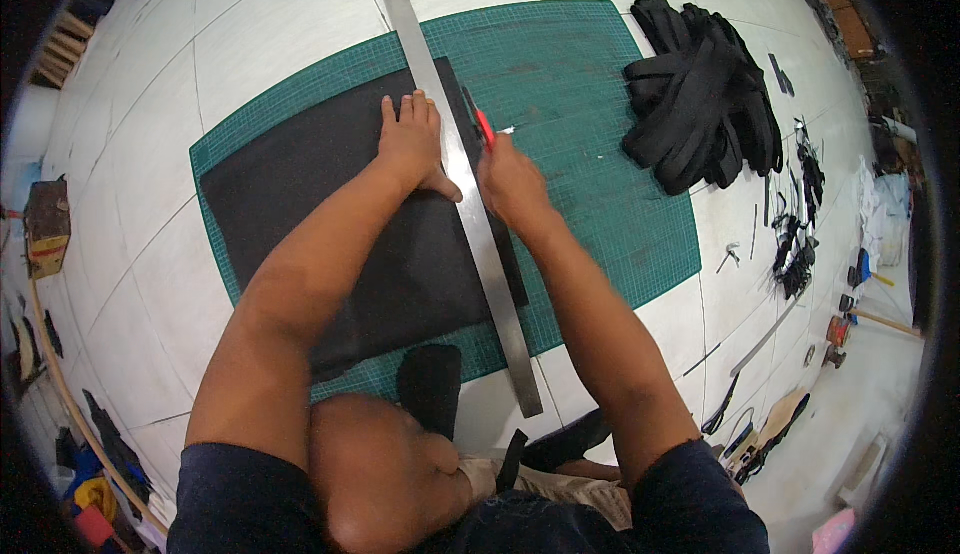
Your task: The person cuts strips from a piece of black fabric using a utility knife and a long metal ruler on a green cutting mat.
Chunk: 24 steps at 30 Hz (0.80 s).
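A sheet of black fabric-like material [310,194] lies on a green cutting mat [590,104]. Across its right side runs a long metal ruler [480,239], reaching past the mat at both ends. My left hand [412,149] presses down on the ruler's left edge and the sheet, fingers spread, thumb on the metal. Just right of the ruler, my right hand [512,184] is closed around a red cutter knife [484,126], held by the ruler's upper part. A narrow margin of the black sheet shows beyond the ruler; where the blade meets it is hard to make out.
A heap of black straps [705,94] sits over the mat's right edge. Black scraps [795,254] and small tools lie farther right on the white tiled floor [130,284]. A wooden-handled tool [48,229] rests at far left. My bent knee [385,464] is near the mat's lower edge.
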{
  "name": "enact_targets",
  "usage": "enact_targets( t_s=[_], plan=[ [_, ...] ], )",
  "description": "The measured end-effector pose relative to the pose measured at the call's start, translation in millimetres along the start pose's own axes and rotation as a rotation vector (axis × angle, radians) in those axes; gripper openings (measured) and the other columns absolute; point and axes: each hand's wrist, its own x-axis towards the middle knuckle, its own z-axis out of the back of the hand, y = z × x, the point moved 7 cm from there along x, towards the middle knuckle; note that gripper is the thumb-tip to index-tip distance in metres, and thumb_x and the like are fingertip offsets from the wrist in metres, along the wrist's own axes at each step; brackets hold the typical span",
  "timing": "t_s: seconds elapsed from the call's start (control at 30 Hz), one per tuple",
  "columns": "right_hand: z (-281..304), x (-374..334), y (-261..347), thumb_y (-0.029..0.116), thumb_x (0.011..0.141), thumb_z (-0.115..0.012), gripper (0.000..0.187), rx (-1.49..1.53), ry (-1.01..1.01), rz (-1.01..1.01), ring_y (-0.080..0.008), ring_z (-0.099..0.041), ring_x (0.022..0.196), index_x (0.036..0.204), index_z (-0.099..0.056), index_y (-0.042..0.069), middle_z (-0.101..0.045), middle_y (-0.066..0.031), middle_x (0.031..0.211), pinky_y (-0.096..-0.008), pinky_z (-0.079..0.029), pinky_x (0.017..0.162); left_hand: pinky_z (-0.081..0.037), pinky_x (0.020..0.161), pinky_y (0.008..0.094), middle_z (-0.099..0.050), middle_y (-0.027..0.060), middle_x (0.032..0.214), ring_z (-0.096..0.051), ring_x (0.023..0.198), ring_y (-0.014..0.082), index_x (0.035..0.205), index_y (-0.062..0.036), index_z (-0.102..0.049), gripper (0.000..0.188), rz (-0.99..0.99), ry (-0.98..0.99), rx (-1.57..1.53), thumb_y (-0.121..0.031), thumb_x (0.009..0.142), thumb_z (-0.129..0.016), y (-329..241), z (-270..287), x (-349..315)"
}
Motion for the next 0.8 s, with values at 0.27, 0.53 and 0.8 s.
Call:
enact_targets(
  t_s=[0.27,0.53,0.8],
  plan=[
    [10.1,72.2,58.7,0.031,0.097,-0.056,0.040,-0.065,0.074,-0.026,-0.0456,-0.068,0.102,0.115,-0.046,-0.004,-0.069,-0.0308,0.105,-0.0544,-0.052,0.091,-0.012,0.120,0.0635,-0.019,0.0302,0.162,-0.022,0.151,0.0431,0.155,0.0066,-0.021,0.155,-0.012,-0.003,0.018,-0.081,0.042,-0.081,-0.2,1.7,1.3],
    [-1.9,87.7,59.1,0.029,0.096,-0.055,0.040,0.048,0.072,0.043,-0.0509,-0.065,0.102,0.116,-0.047,-0.004,-0.067,-0.0341,0.106,-0.0570,-0.050,0.091,-0.009,0.120,0.0635,-0.018,0.0297,0.162,-0.019,0.151,0.0432,0.158,0.0010,-0.019,0.154,-0.019,0.013,0.034,-0.083,0.043,-0.079,-1.6,1.8,0.4],
    [-13.8,15.5,33.0,0.023,0.096,-0.053,0.034,-0.085,0.246,-0.019,-0.0461,-0.067,0.104,0.120,-0.047,0.000,-0.067,-0.0311,0.108,-0.0547,-0.052,0.089,-0.016,0.119,0.0634,-0.025,0.0264,0.160,-0.025,0.149,0.0411,0.154,0.0085,-0.024,0.150,0.012,0.021,0.098,-0.080,0.047,-0.081,2.6,3.2,-0.9]
  ],
)
